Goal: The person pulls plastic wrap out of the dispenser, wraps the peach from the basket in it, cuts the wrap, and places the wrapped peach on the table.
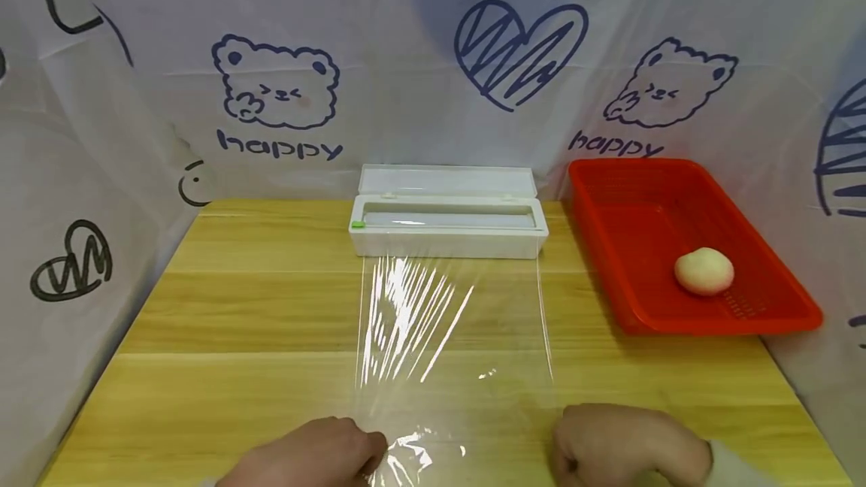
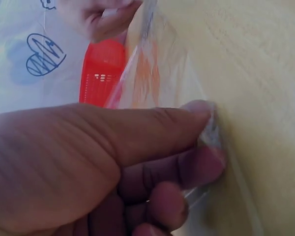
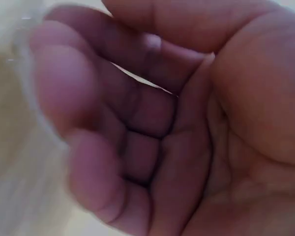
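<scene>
A sheet of cling film (image 1: 467, 322) runs from a white dispenser box (image 1: 449, 244) toward me, stretched between my hands. My left hand (image 1: 307, 457) holds its near left corner. In the left wrist view, that thumb and index finger pinch the bunched film edge (image 2: 210, 129). At the near right corner, my right hand (image 1: 619, 442) grips the film with curled fingers. The right wrist view shows these fingers (image 3: 64, 83) bent toward the palm, the pinch itself mostly hidden. The dispenser's lid (image 1: 446, 180) stands raised, and a film roll (image 1: 449, 219) lies inside.
On the right stands a red plastic basket (image 1: 609, 276) with a pale pink peach (image 1: 704, 271) in it. A green slider (image 1: 358, 225) sits at the dispenser's left front. A white printed cloth (image 1: 399, 58) surrounds the back and sides of the wooden table (image 1: 237, 322).
</scene>
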Action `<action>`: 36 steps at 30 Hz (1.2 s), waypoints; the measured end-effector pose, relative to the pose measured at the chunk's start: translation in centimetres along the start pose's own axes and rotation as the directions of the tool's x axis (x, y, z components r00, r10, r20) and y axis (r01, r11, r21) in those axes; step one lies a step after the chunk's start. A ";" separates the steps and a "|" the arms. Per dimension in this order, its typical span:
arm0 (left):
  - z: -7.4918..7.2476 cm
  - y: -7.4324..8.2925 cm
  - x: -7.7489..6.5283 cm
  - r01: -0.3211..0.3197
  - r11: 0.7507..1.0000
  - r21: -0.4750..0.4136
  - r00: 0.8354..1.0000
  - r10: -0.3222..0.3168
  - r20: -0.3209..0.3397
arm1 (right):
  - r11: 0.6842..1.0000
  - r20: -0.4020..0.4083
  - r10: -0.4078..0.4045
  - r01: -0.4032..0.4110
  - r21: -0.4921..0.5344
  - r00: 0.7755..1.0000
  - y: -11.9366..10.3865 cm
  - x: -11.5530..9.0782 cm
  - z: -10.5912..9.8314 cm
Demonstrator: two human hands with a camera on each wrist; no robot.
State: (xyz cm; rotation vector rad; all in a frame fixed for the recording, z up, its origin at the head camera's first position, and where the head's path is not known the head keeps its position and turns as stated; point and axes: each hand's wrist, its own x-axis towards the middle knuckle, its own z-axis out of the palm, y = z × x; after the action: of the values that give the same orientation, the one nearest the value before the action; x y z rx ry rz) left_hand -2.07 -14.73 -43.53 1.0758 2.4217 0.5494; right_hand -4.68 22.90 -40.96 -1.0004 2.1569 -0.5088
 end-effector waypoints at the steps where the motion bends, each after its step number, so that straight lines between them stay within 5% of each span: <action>1: 0.1 0.0 0.1 0.009 1.000 0.013 1.000 -0.009 0.003 | 0.999 -0.045 -0.040 0.038 -0.033 0.998 0.1 0.5 -0.4; 4: 0.1 0.0 0.3 0.005 0.999 0.047 1.000 -0.005 -0.003 | 0.995 -0.223 -0.029 0.006 -0.103 0.974 0.2 2.2 -1.2; 7: -0.1 0.0 0.5 -0.031 0.996 0.081 0.999 0.033 -0.029 | 0.981 -0.399 0.043 -0.115 -0.159 0.916 0.6 3.8 -1.6; 10: -0.7 0.0 0.5 -0.049 0.997 0.061 0.997 0.052 -0.048 | 0.948 -0.486 0.082 -0.219 -0.231 0.870 1.3 4.7 -1.5; 13: -1.6 -0.3 1.2 -0.045 0.996 0.082 0.990 0.055 -0.133 | 0.923 -0.487 0.125 -0.281 -0.262 0.865 2.0 5.2 -1.1; 17: -2.0 -1.7 3.0 0.009 0.962 0.271 0.934 0.089 -0.346 | 0.902 -0.488 0.161 -0.328 -0.280 0.858 2.4 5.5 -0.5; 19: -1.9 -2.4 3.6 0.064 0.939 0.337 0.919 0.076 -0.387 | 0.898 -0.500 0.151 -0.330 -0.291 0.853 2.5 5.6 -0.3; 26: -1.6 -3.4 3.8 0.123 0.938 0.325 0.964 -0.034 -0.264 | 0.900 -0.513 0.159 -0.337 -0.275 0.843 2.6 5.7 -0.6; 31: -1.9 -3.8 4.2 0.124 0.945 0.303 0.964 -0.042 -0.261 | 0.882 -0.534 0.234 -0.408 -0.234 0.812 3.1 5.7 -1.1; 36: -2.2 -4.3 4.6 0.130 0.947 0.295 0.961 -0.047 -0.272 | 0.867 -0.509 0.281 -0.442 -0.228 0.814 3.4 5.8 -1.4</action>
State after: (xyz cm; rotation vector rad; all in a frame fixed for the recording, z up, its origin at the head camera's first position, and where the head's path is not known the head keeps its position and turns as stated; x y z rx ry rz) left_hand -8.53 -14.27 -44.98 1.0633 2.8468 0.2992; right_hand -10.09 20.62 -44.55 -0.6312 2.8635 -0.1959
